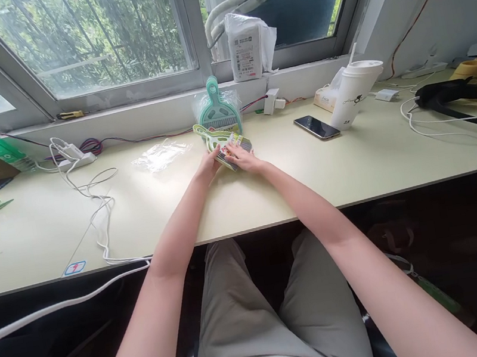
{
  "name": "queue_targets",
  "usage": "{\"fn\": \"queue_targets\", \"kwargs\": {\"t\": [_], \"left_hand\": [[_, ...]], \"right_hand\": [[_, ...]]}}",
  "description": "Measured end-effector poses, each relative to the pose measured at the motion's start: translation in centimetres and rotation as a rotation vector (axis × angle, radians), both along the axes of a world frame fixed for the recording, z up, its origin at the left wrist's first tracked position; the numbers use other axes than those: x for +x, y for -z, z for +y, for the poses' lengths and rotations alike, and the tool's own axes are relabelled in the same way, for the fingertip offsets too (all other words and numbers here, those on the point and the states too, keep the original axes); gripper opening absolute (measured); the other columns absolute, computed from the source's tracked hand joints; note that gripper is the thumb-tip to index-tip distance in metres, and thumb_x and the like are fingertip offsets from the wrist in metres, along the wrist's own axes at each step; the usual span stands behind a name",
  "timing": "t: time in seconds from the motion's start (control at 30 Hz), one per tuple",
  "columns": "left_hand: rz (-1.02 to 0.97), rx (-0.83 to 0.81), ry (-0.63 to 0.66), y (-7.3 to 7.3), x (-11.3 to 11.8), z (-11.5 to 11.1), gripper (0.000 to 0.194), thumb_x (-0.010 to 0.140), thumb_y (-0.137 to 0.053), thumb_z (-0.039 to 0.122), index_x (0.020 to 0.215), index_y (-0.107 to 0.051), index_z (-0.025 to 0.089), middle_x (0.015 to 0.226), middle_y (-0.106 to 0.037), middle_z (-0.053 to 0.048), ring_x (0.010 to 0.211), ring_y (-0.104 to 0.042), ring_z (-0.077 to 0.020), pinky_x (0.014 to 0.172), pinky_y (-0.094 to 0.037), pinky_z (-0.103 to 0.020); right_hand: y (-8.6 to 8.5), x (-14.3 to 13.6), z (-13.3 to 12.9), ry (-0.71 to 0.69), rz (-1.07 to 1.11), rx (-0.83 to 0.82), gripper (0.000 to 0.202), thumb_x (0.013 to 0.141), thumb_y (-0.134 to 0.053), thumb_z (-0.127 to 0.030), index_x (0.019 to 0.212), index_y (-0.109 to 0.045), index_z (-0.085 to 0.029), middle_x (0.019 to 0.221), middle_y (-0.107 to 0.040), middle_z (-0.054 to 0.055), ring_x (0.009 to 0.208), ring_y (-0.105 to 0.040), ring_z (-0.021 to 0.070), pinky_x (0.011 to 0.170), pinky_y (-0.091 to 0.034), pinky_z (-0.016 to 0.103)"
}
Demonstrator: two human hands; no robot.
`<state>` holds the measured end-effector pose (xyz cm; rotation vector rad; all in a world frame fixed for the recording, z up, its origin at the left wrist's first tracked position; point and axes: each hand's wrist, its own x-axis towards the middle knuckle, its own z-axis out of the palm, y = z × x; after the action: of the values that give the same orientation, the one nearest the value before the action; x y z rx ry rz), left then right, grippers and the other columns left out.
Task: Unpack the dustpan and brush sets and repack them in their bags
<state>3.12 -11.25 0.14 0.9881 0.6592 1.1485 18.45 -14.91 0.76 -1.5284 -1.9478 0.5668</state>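
Observation:
A small light-green dustpan-and-brush set (pixel 212 136) with a printed card on it is held just above the desk, its looped handle pointing to the far left. My left hand (pixel 209 166) grips its left edge, fingers partly hidden beneath. Across the card on top lies my right hand (pixel 245 158), fingers stretched out and touching it. Right behind stands a teal dustpan-and-brush set (pixel 217 109) in clear plastic, leaning towards the window ledge. A crumpled clear plastic wrapper (pixel 161 155) rests on the desk to the left.
On the right are a phone (pixel 316 127), a white lidded cup (pixel 356 93) with a straw, a tissue pack (pixel 329 96) and a black strap (pixel 457 104). White cables (pixel 101 224) run down the left side, near a bottle (pixel 1 148). A wrapped box (pixel 248 50) sits on the ledge.

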Motion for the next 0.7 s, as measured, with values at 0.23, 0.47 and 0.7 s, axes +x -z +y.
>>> {"fn": "queue_targets", "kwargs": {"t": [0.23, 0.47, 0.7], "left_hand": [[0.019, 0.052, -0.051, 0.0, -0.6, 0.2, 0.038, 0.07, -0.075, 0.01, 0.104, -0.06, 0.016, 0.087, -0.071, -0.002, 0.079, -0.068, -0.0133, 0.084, -0.054, -0.028], [0.051, 0.015, -0.115, 0.0, -0.7, 0.3, 0.051, 0.058, -0.061, -0.004, 0.103, -0.054, 0.017, 0.09, -0.066, -0.001, 0.079, -0.066, -0.0136, 0.081, -0.055, -0.029], [-0.006, 0.052, -0.111, -0.8, -0.8, 0.1, 0.053, 0.059, -0.059, 0.0, 0.108, -0.056, 0.019, 0.096, -0.067, -0.002, 0.096, -0.066, -0.0179, 0.089, -0.054, -0.031]], "right_hand": [[-0.1, -0.5, -0.2, -0.046, -0.023, -0.087, 0.066, 0.1, -0.024, -0.057, 0.158, -0.018, -0.027, 0.166, -0.005, 0.004, 0.154, -0.004, 0.0265, 0.119, 0.0, 0.063], [-0.1, -0.1, 0.1, 0.036, -0.037, 0.035, 0.066, 0.099, -0.03, -0.058, 0.156, -0.025, -0.027, 0.164, -0.021, 0.007, 0.151, -0.021, 0.0296, 0.12, -0.019, 0.055], [0.0, 1.5, 0.7, 0.374, 0.175, 0.115, 0.071, 0.097, -0.04, -0.055, 0.155, -0.02, -0.02, 0.161, -0.023, 0.017, 0.15, -0.023, 0.0306, 0.116, -0.03, 0.053]]}}
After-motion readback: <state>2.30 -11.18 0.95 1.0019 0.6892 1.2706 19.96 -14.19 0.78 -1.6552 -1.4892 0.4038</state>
